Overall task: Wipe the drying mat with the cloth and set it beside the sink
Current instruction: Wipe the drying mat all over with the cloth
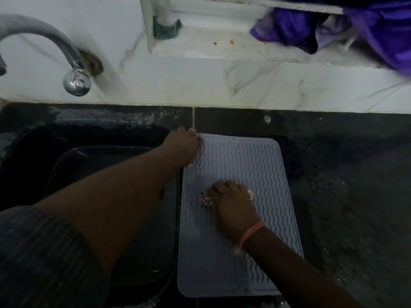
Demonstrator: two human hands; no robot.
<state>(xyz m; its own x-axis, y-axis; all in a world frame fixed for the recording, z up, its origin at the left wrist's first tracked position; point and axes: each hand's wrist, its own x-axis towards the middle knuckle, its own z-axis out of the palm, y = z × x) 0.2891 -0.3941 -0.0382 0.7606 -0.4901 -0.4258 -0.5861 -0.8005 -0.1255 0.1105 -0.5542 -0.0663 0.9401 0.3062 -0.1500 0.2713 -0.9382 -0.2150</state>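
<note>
A pale grey drying mat [251, 165] with wavy ridges lies flat on the dark counter, right next to the black sink [93, 156]. My left hand [182, 147] grips the mat's far left corner at the sink edge. My right hand [231, 203] presses down on the mat's middle, closed on a small light, speckled cloth [205, 199] that peeks out on both sides of the fingers. A pink band is on my right wrist.
A chrome tap [44, 43] curves over the sink at the upper left. The dark counter [344, 185] stretches to the right of the mat. Purple fabric [333, 25] hangs at the window ledge, top right. White marble backsplash [200, 83] runs behind.
</note>
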